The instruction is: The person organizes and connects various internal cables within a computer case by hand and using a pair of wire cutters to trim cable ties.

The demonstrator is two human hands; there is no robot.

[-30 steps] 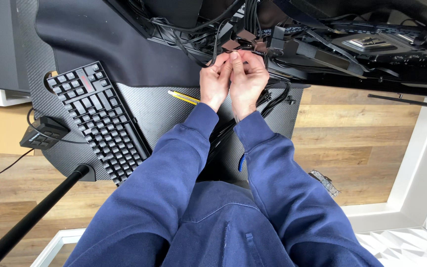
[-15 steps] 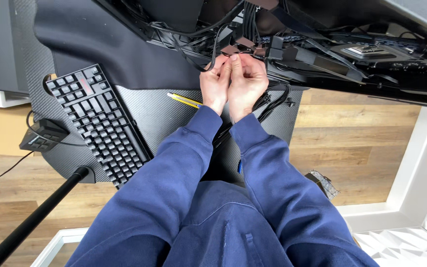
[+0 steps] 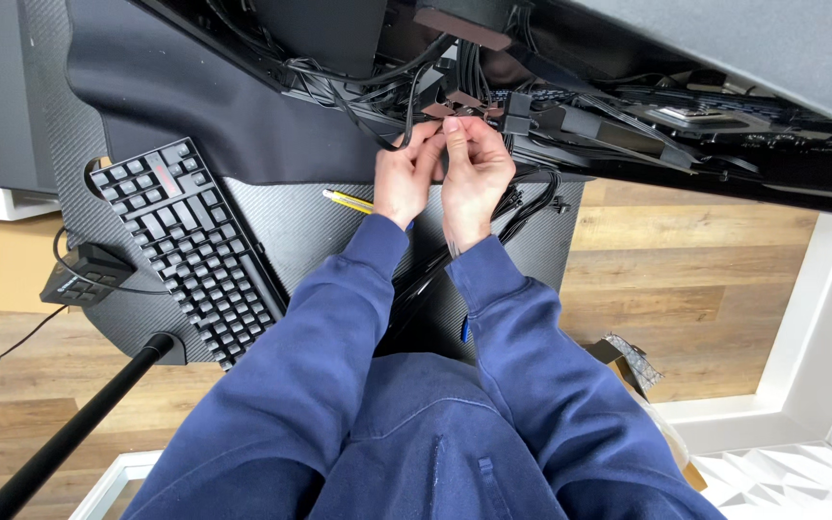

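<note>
Black cables (image 3: 406, 116) are pinched between my two hands: my left hand (image 3: 403, 178) and right hand (image 3: 474, 169) press together, fingers curled narrow around a small connector (image 3: 447, 108) at twelve o'clock. A yellow pencil (image 3: 347, 200) lies at nine o'clock of my left hand; farther out, the black keyboard (image 3: 185, 250).
</note>
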